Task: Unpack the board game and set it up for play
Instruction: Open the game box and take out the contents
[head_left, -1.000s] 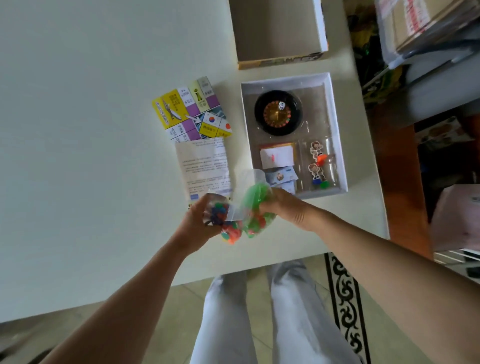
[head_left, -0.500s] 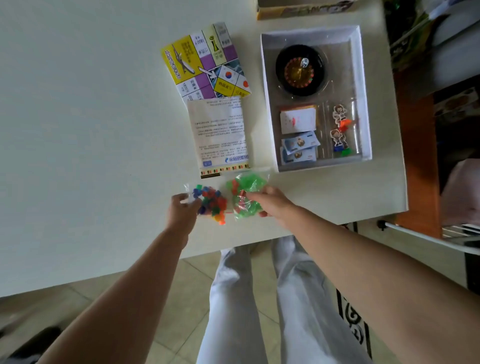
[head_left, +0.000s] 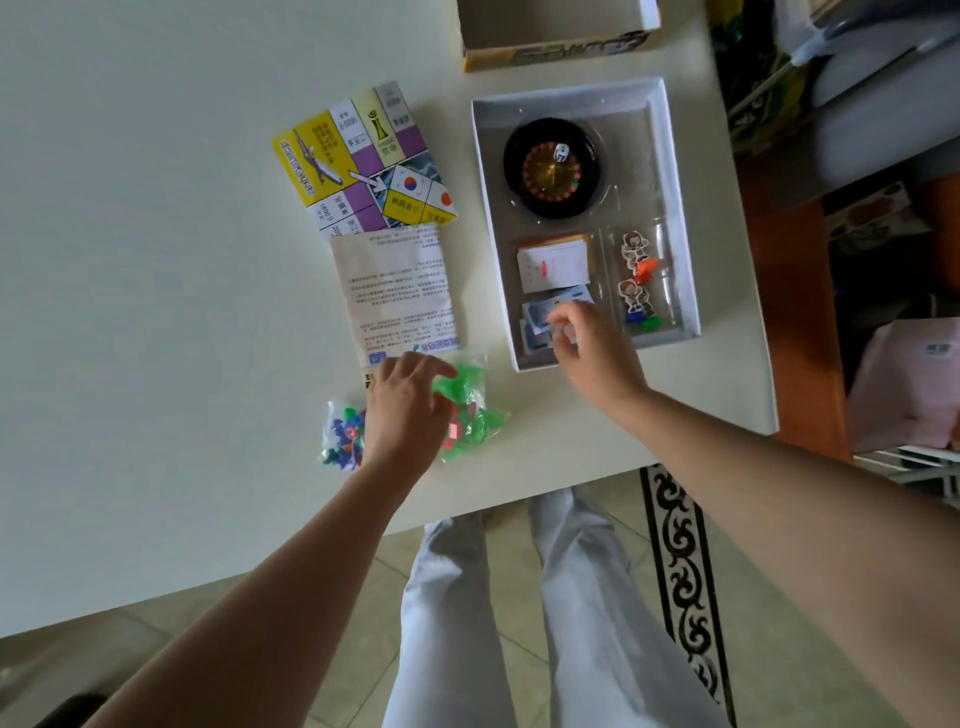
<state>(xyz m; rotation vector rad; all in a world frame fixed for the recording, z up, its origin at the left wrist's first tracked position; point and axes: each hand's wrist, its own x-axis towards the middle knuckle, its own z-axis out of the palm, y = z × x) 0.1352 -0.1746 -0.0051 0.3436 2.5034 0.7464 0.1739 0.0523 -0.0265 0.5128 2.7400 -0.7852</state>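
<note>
Bags (head_left: 472, 415) now down, lower centre
Left grip (head_left: 402, 402) released over them; right grip (head_left: 592, 348) has reached the notes (head_left: 537, 316), hold unclear: money next

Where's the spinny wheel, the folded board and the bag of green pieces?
Spinny wheel (head_left: 545, 176): head view, on its gold centre.
Folded board (head_left: 358, 197): head view, on a purple patch.
Bag of green pieces (head_left: 472, 415): head view, on its green middle.

The box (head_left: 556, 39) runs off the top edge. The left hand (head_left: 402, 410) covers parts of both bags of pieces (head_left: 475, 415) and the lower edge of the leaflet (head_left: 397, 291), whose print is too small to read. The right hand (head_left: 592, 353), blurred, hides some banknotes (head_left: 537, 318), and contact cannot be told.
</note>
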